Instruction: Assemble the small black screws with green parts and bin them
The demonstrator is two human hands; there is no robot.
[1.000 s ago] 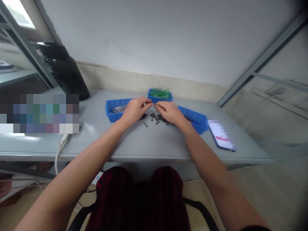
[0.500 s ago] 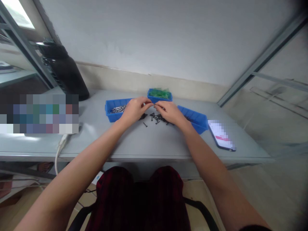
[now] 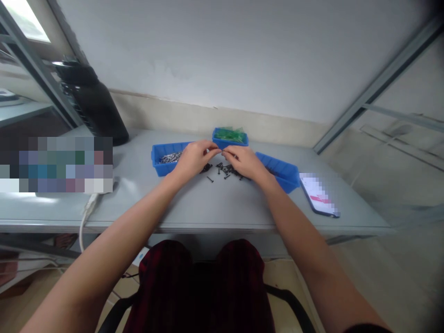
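Fingertips of my left hand (image 3: 194,158) and my right hand (image 3: 245,162) meet in a pinch above the desk. Whatever is between them is too small to make out. Just below lies a loose pile of black screws (image 3: 226,170), with one stray screw (image 3: 210,179) nearer the front. My left wrist and hand partly cover a blue bin (image 3: 156,158) of silver metal pieces (image 3: 170,157). Beside my right hand stands another blue bin (image 3: 290,181), its contents mostly hidden. A smaller blue bin (image 3: 230,143) behind both hands holds green plastic pieces (image 3: 230,134).
A phone (image 3: 317,196) lies right of the bins on the grey desk (image 3: 215,210). At the left stand a large black bottle (image 3: 95,104) and a blurred-out object with a white cable (image 3: 86,210). The wall rises behind; metal frame posts flank the desk.
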